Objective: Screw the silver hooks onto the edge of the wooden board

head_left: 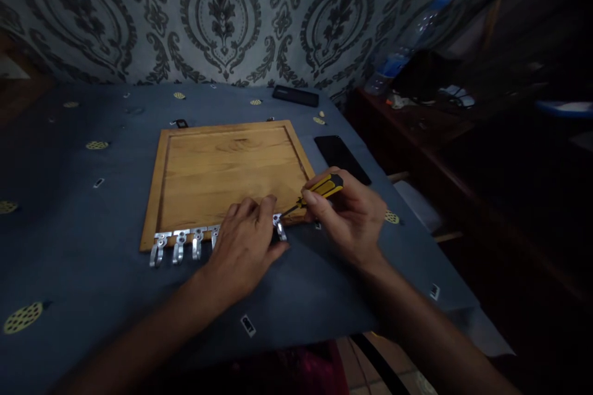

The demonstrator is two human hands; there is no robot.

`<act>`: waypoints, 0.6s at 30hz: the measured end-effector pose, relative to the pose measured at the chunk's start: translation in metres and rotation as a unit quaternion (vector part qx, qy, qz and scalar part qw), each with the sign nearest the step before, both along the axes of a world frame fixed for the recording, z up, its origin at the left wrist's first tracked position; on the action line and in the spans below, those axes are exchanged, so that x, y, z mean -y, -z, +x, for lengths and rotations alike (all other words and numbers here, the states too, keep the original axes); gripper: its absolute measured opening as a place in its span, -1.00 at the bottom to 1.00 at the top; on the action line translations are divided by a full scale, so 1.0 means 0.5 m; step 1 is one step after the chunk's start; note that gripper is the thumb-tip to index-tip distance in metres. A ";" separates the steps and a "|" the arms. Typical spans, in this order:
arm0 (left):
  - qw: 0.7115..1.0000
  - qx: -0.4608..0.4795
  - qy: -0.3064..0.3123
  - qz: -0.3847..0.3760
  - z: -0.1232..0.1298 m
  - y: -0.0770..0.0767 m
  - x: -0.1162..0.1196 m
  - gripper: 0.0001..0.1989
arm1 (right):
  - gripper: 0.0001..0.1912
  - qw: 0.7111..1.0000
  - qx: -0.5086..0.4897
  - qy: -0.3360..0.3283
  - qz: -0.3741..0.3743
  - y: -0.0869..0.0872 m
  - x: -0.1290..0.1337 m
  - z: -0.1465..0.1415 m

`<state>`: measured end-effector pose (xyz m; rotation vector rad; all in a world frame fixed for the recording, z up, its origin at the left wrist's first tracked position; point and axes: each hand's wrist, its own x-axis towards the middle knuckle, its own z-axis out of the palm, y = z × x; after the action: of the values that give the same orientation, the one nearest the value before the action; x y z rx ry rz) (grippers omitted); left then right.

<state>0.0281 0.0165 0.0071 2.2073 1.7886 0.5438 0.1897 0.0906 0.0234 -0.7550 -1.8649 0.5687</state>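
Note:
A framed wooden board (pixel 227 166) lies flat on the blue patterned cloth. Along its near edge runs a rail of silver metal hooks (pixel 180 239), partly covered by my left hand (pixel 245 241), which rests spread over the rail and the board's edge. My left thumb is beside the rightmost hook (pixel 280 229). In my right hand (pixel 349 216) is a yellow and black screwdriver (pixel 324 187), pinched at the handle, its shaft pointing down-left and its tip at the top of that rightmost hook.
Right of the board lies a black phone (pixel 343 158); behind it is a dark case (pixel 295 95). A small black item (pixel 181 123) touches the board's far edge. A brown side surface (pixel 417 120) at right holds a plastic bottle (pixel 393 66) and clutter.

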 end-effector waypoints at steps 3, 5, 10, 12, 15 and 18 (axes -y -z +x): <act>1.000 -0.004 -0.002 0.006 0.000 0.001 0.001 -0.43 | -0.84 1.000 0.009 -0.003 -0.005 -0.005 0.002 -0.002; 1.000 -0.008 -0.002 0.018 0.000 0.000 0.002 -0.40 | -0.83 1.000 0.011 -0.004 -0.016 -0.007 0.003 -0.003; 0.999 -0.023 -0.010 0.043 -0.008 -0.011 0.007 -0.34 | -0.79 1.000 0.000 -0.003 -0.017 -0.002 0.001 -0.004; 0.998 -0.014 -0.018 0.053 -0.016 -0.016 0.006 -0.33 | -0.78 1.000 -0.001 -0.005 -0.015 0.002 -0.001 -0.004; 0.997 0.021 -0.028 0.073 -0.033 -0.024 0.003 -0.41 | -0.77 1.000 -0.018 -0.014 -0.010 0.004 -0.001 -0.003; 0.990 0.096 -0.032 0.099 -0.038 -0.046 0.014 -0.67 | -0.80 0.998 -0.055 -0.013 -0.031 0.002 0.002 -0.002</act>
<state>0.0090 0.0096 0.0300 2.1385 1.7765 0.9517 0.1887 0.0896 0.0224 -0.7259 -1.7637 0.6735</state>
